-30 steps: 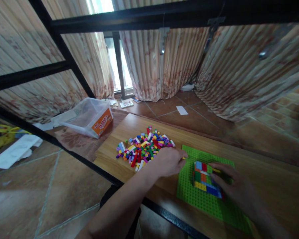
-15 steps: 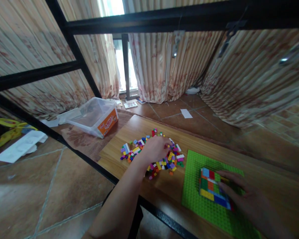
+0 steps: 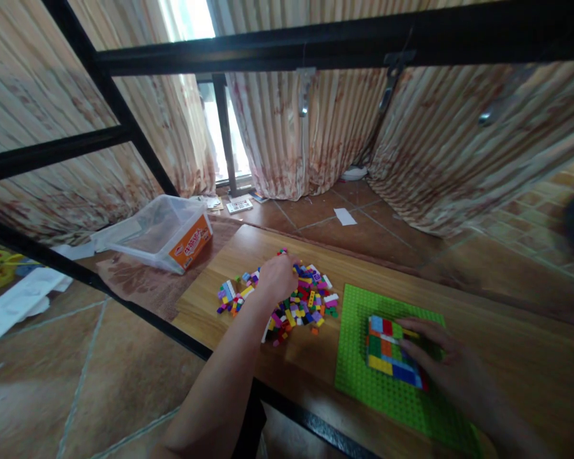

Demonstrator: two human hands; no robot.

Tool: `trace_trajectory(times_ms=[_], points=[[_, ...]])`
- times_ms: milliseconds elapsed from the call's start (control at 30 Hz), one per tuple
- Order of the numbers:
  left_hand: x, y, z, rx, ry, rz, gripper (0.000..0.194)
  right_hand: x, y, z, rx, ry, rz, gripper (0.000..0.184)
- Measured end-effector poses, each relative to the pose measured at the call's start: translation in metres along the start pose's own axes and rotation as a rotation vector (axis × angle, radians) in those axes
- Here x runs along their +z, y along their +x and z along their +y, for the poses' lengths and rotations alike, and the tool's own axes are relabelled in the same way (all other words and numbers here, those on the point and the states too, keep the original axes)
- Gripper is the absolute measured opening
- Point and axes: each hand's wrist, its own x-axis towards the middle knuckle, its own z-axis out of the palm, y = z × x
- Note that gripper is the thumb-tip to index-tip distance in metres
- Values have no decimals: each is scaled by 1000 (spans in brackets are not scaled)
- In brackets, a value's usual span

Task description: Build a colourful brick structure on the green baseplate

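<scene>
My left hand reaches into a pile of small coloured bricks on the wooden table; its fingers curl down into the pile and I cannot see what they hold. My right hand lies with fingers stretched on the right side of a flat patch of built bricks, which sits on a green baseplate at the table's front right.
A clear plastic box with an orange label lies on a brown mat on the tiled floor to the left. Black metal bars cross the view above and along the table's front. Curtains hang behind, with papers on the floor.
My left hand moved from the baseplate's edge leftward into the brick pile, then farther back in it. The right hand stayed on the built patch.
</scene>
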Motion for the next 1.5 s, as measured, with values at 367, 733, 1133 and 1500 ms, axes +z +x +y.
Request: trace_trajectory(times_ms=[367,733,1133,1500], points=[[-16,-4,7,173,-819,-158,28,-2,-4,-27,-86,69,288,31],[23,-33,78,71,-1368,-753,36,11,-15,-78,-322,295,86,31],[32,-38,84,11,-1281,-822,31,6,-20,-78,-296,301,83,23],[34,-45,89,-34,-1476,-882,37,8,-23,-77,-257,316,125,16]])
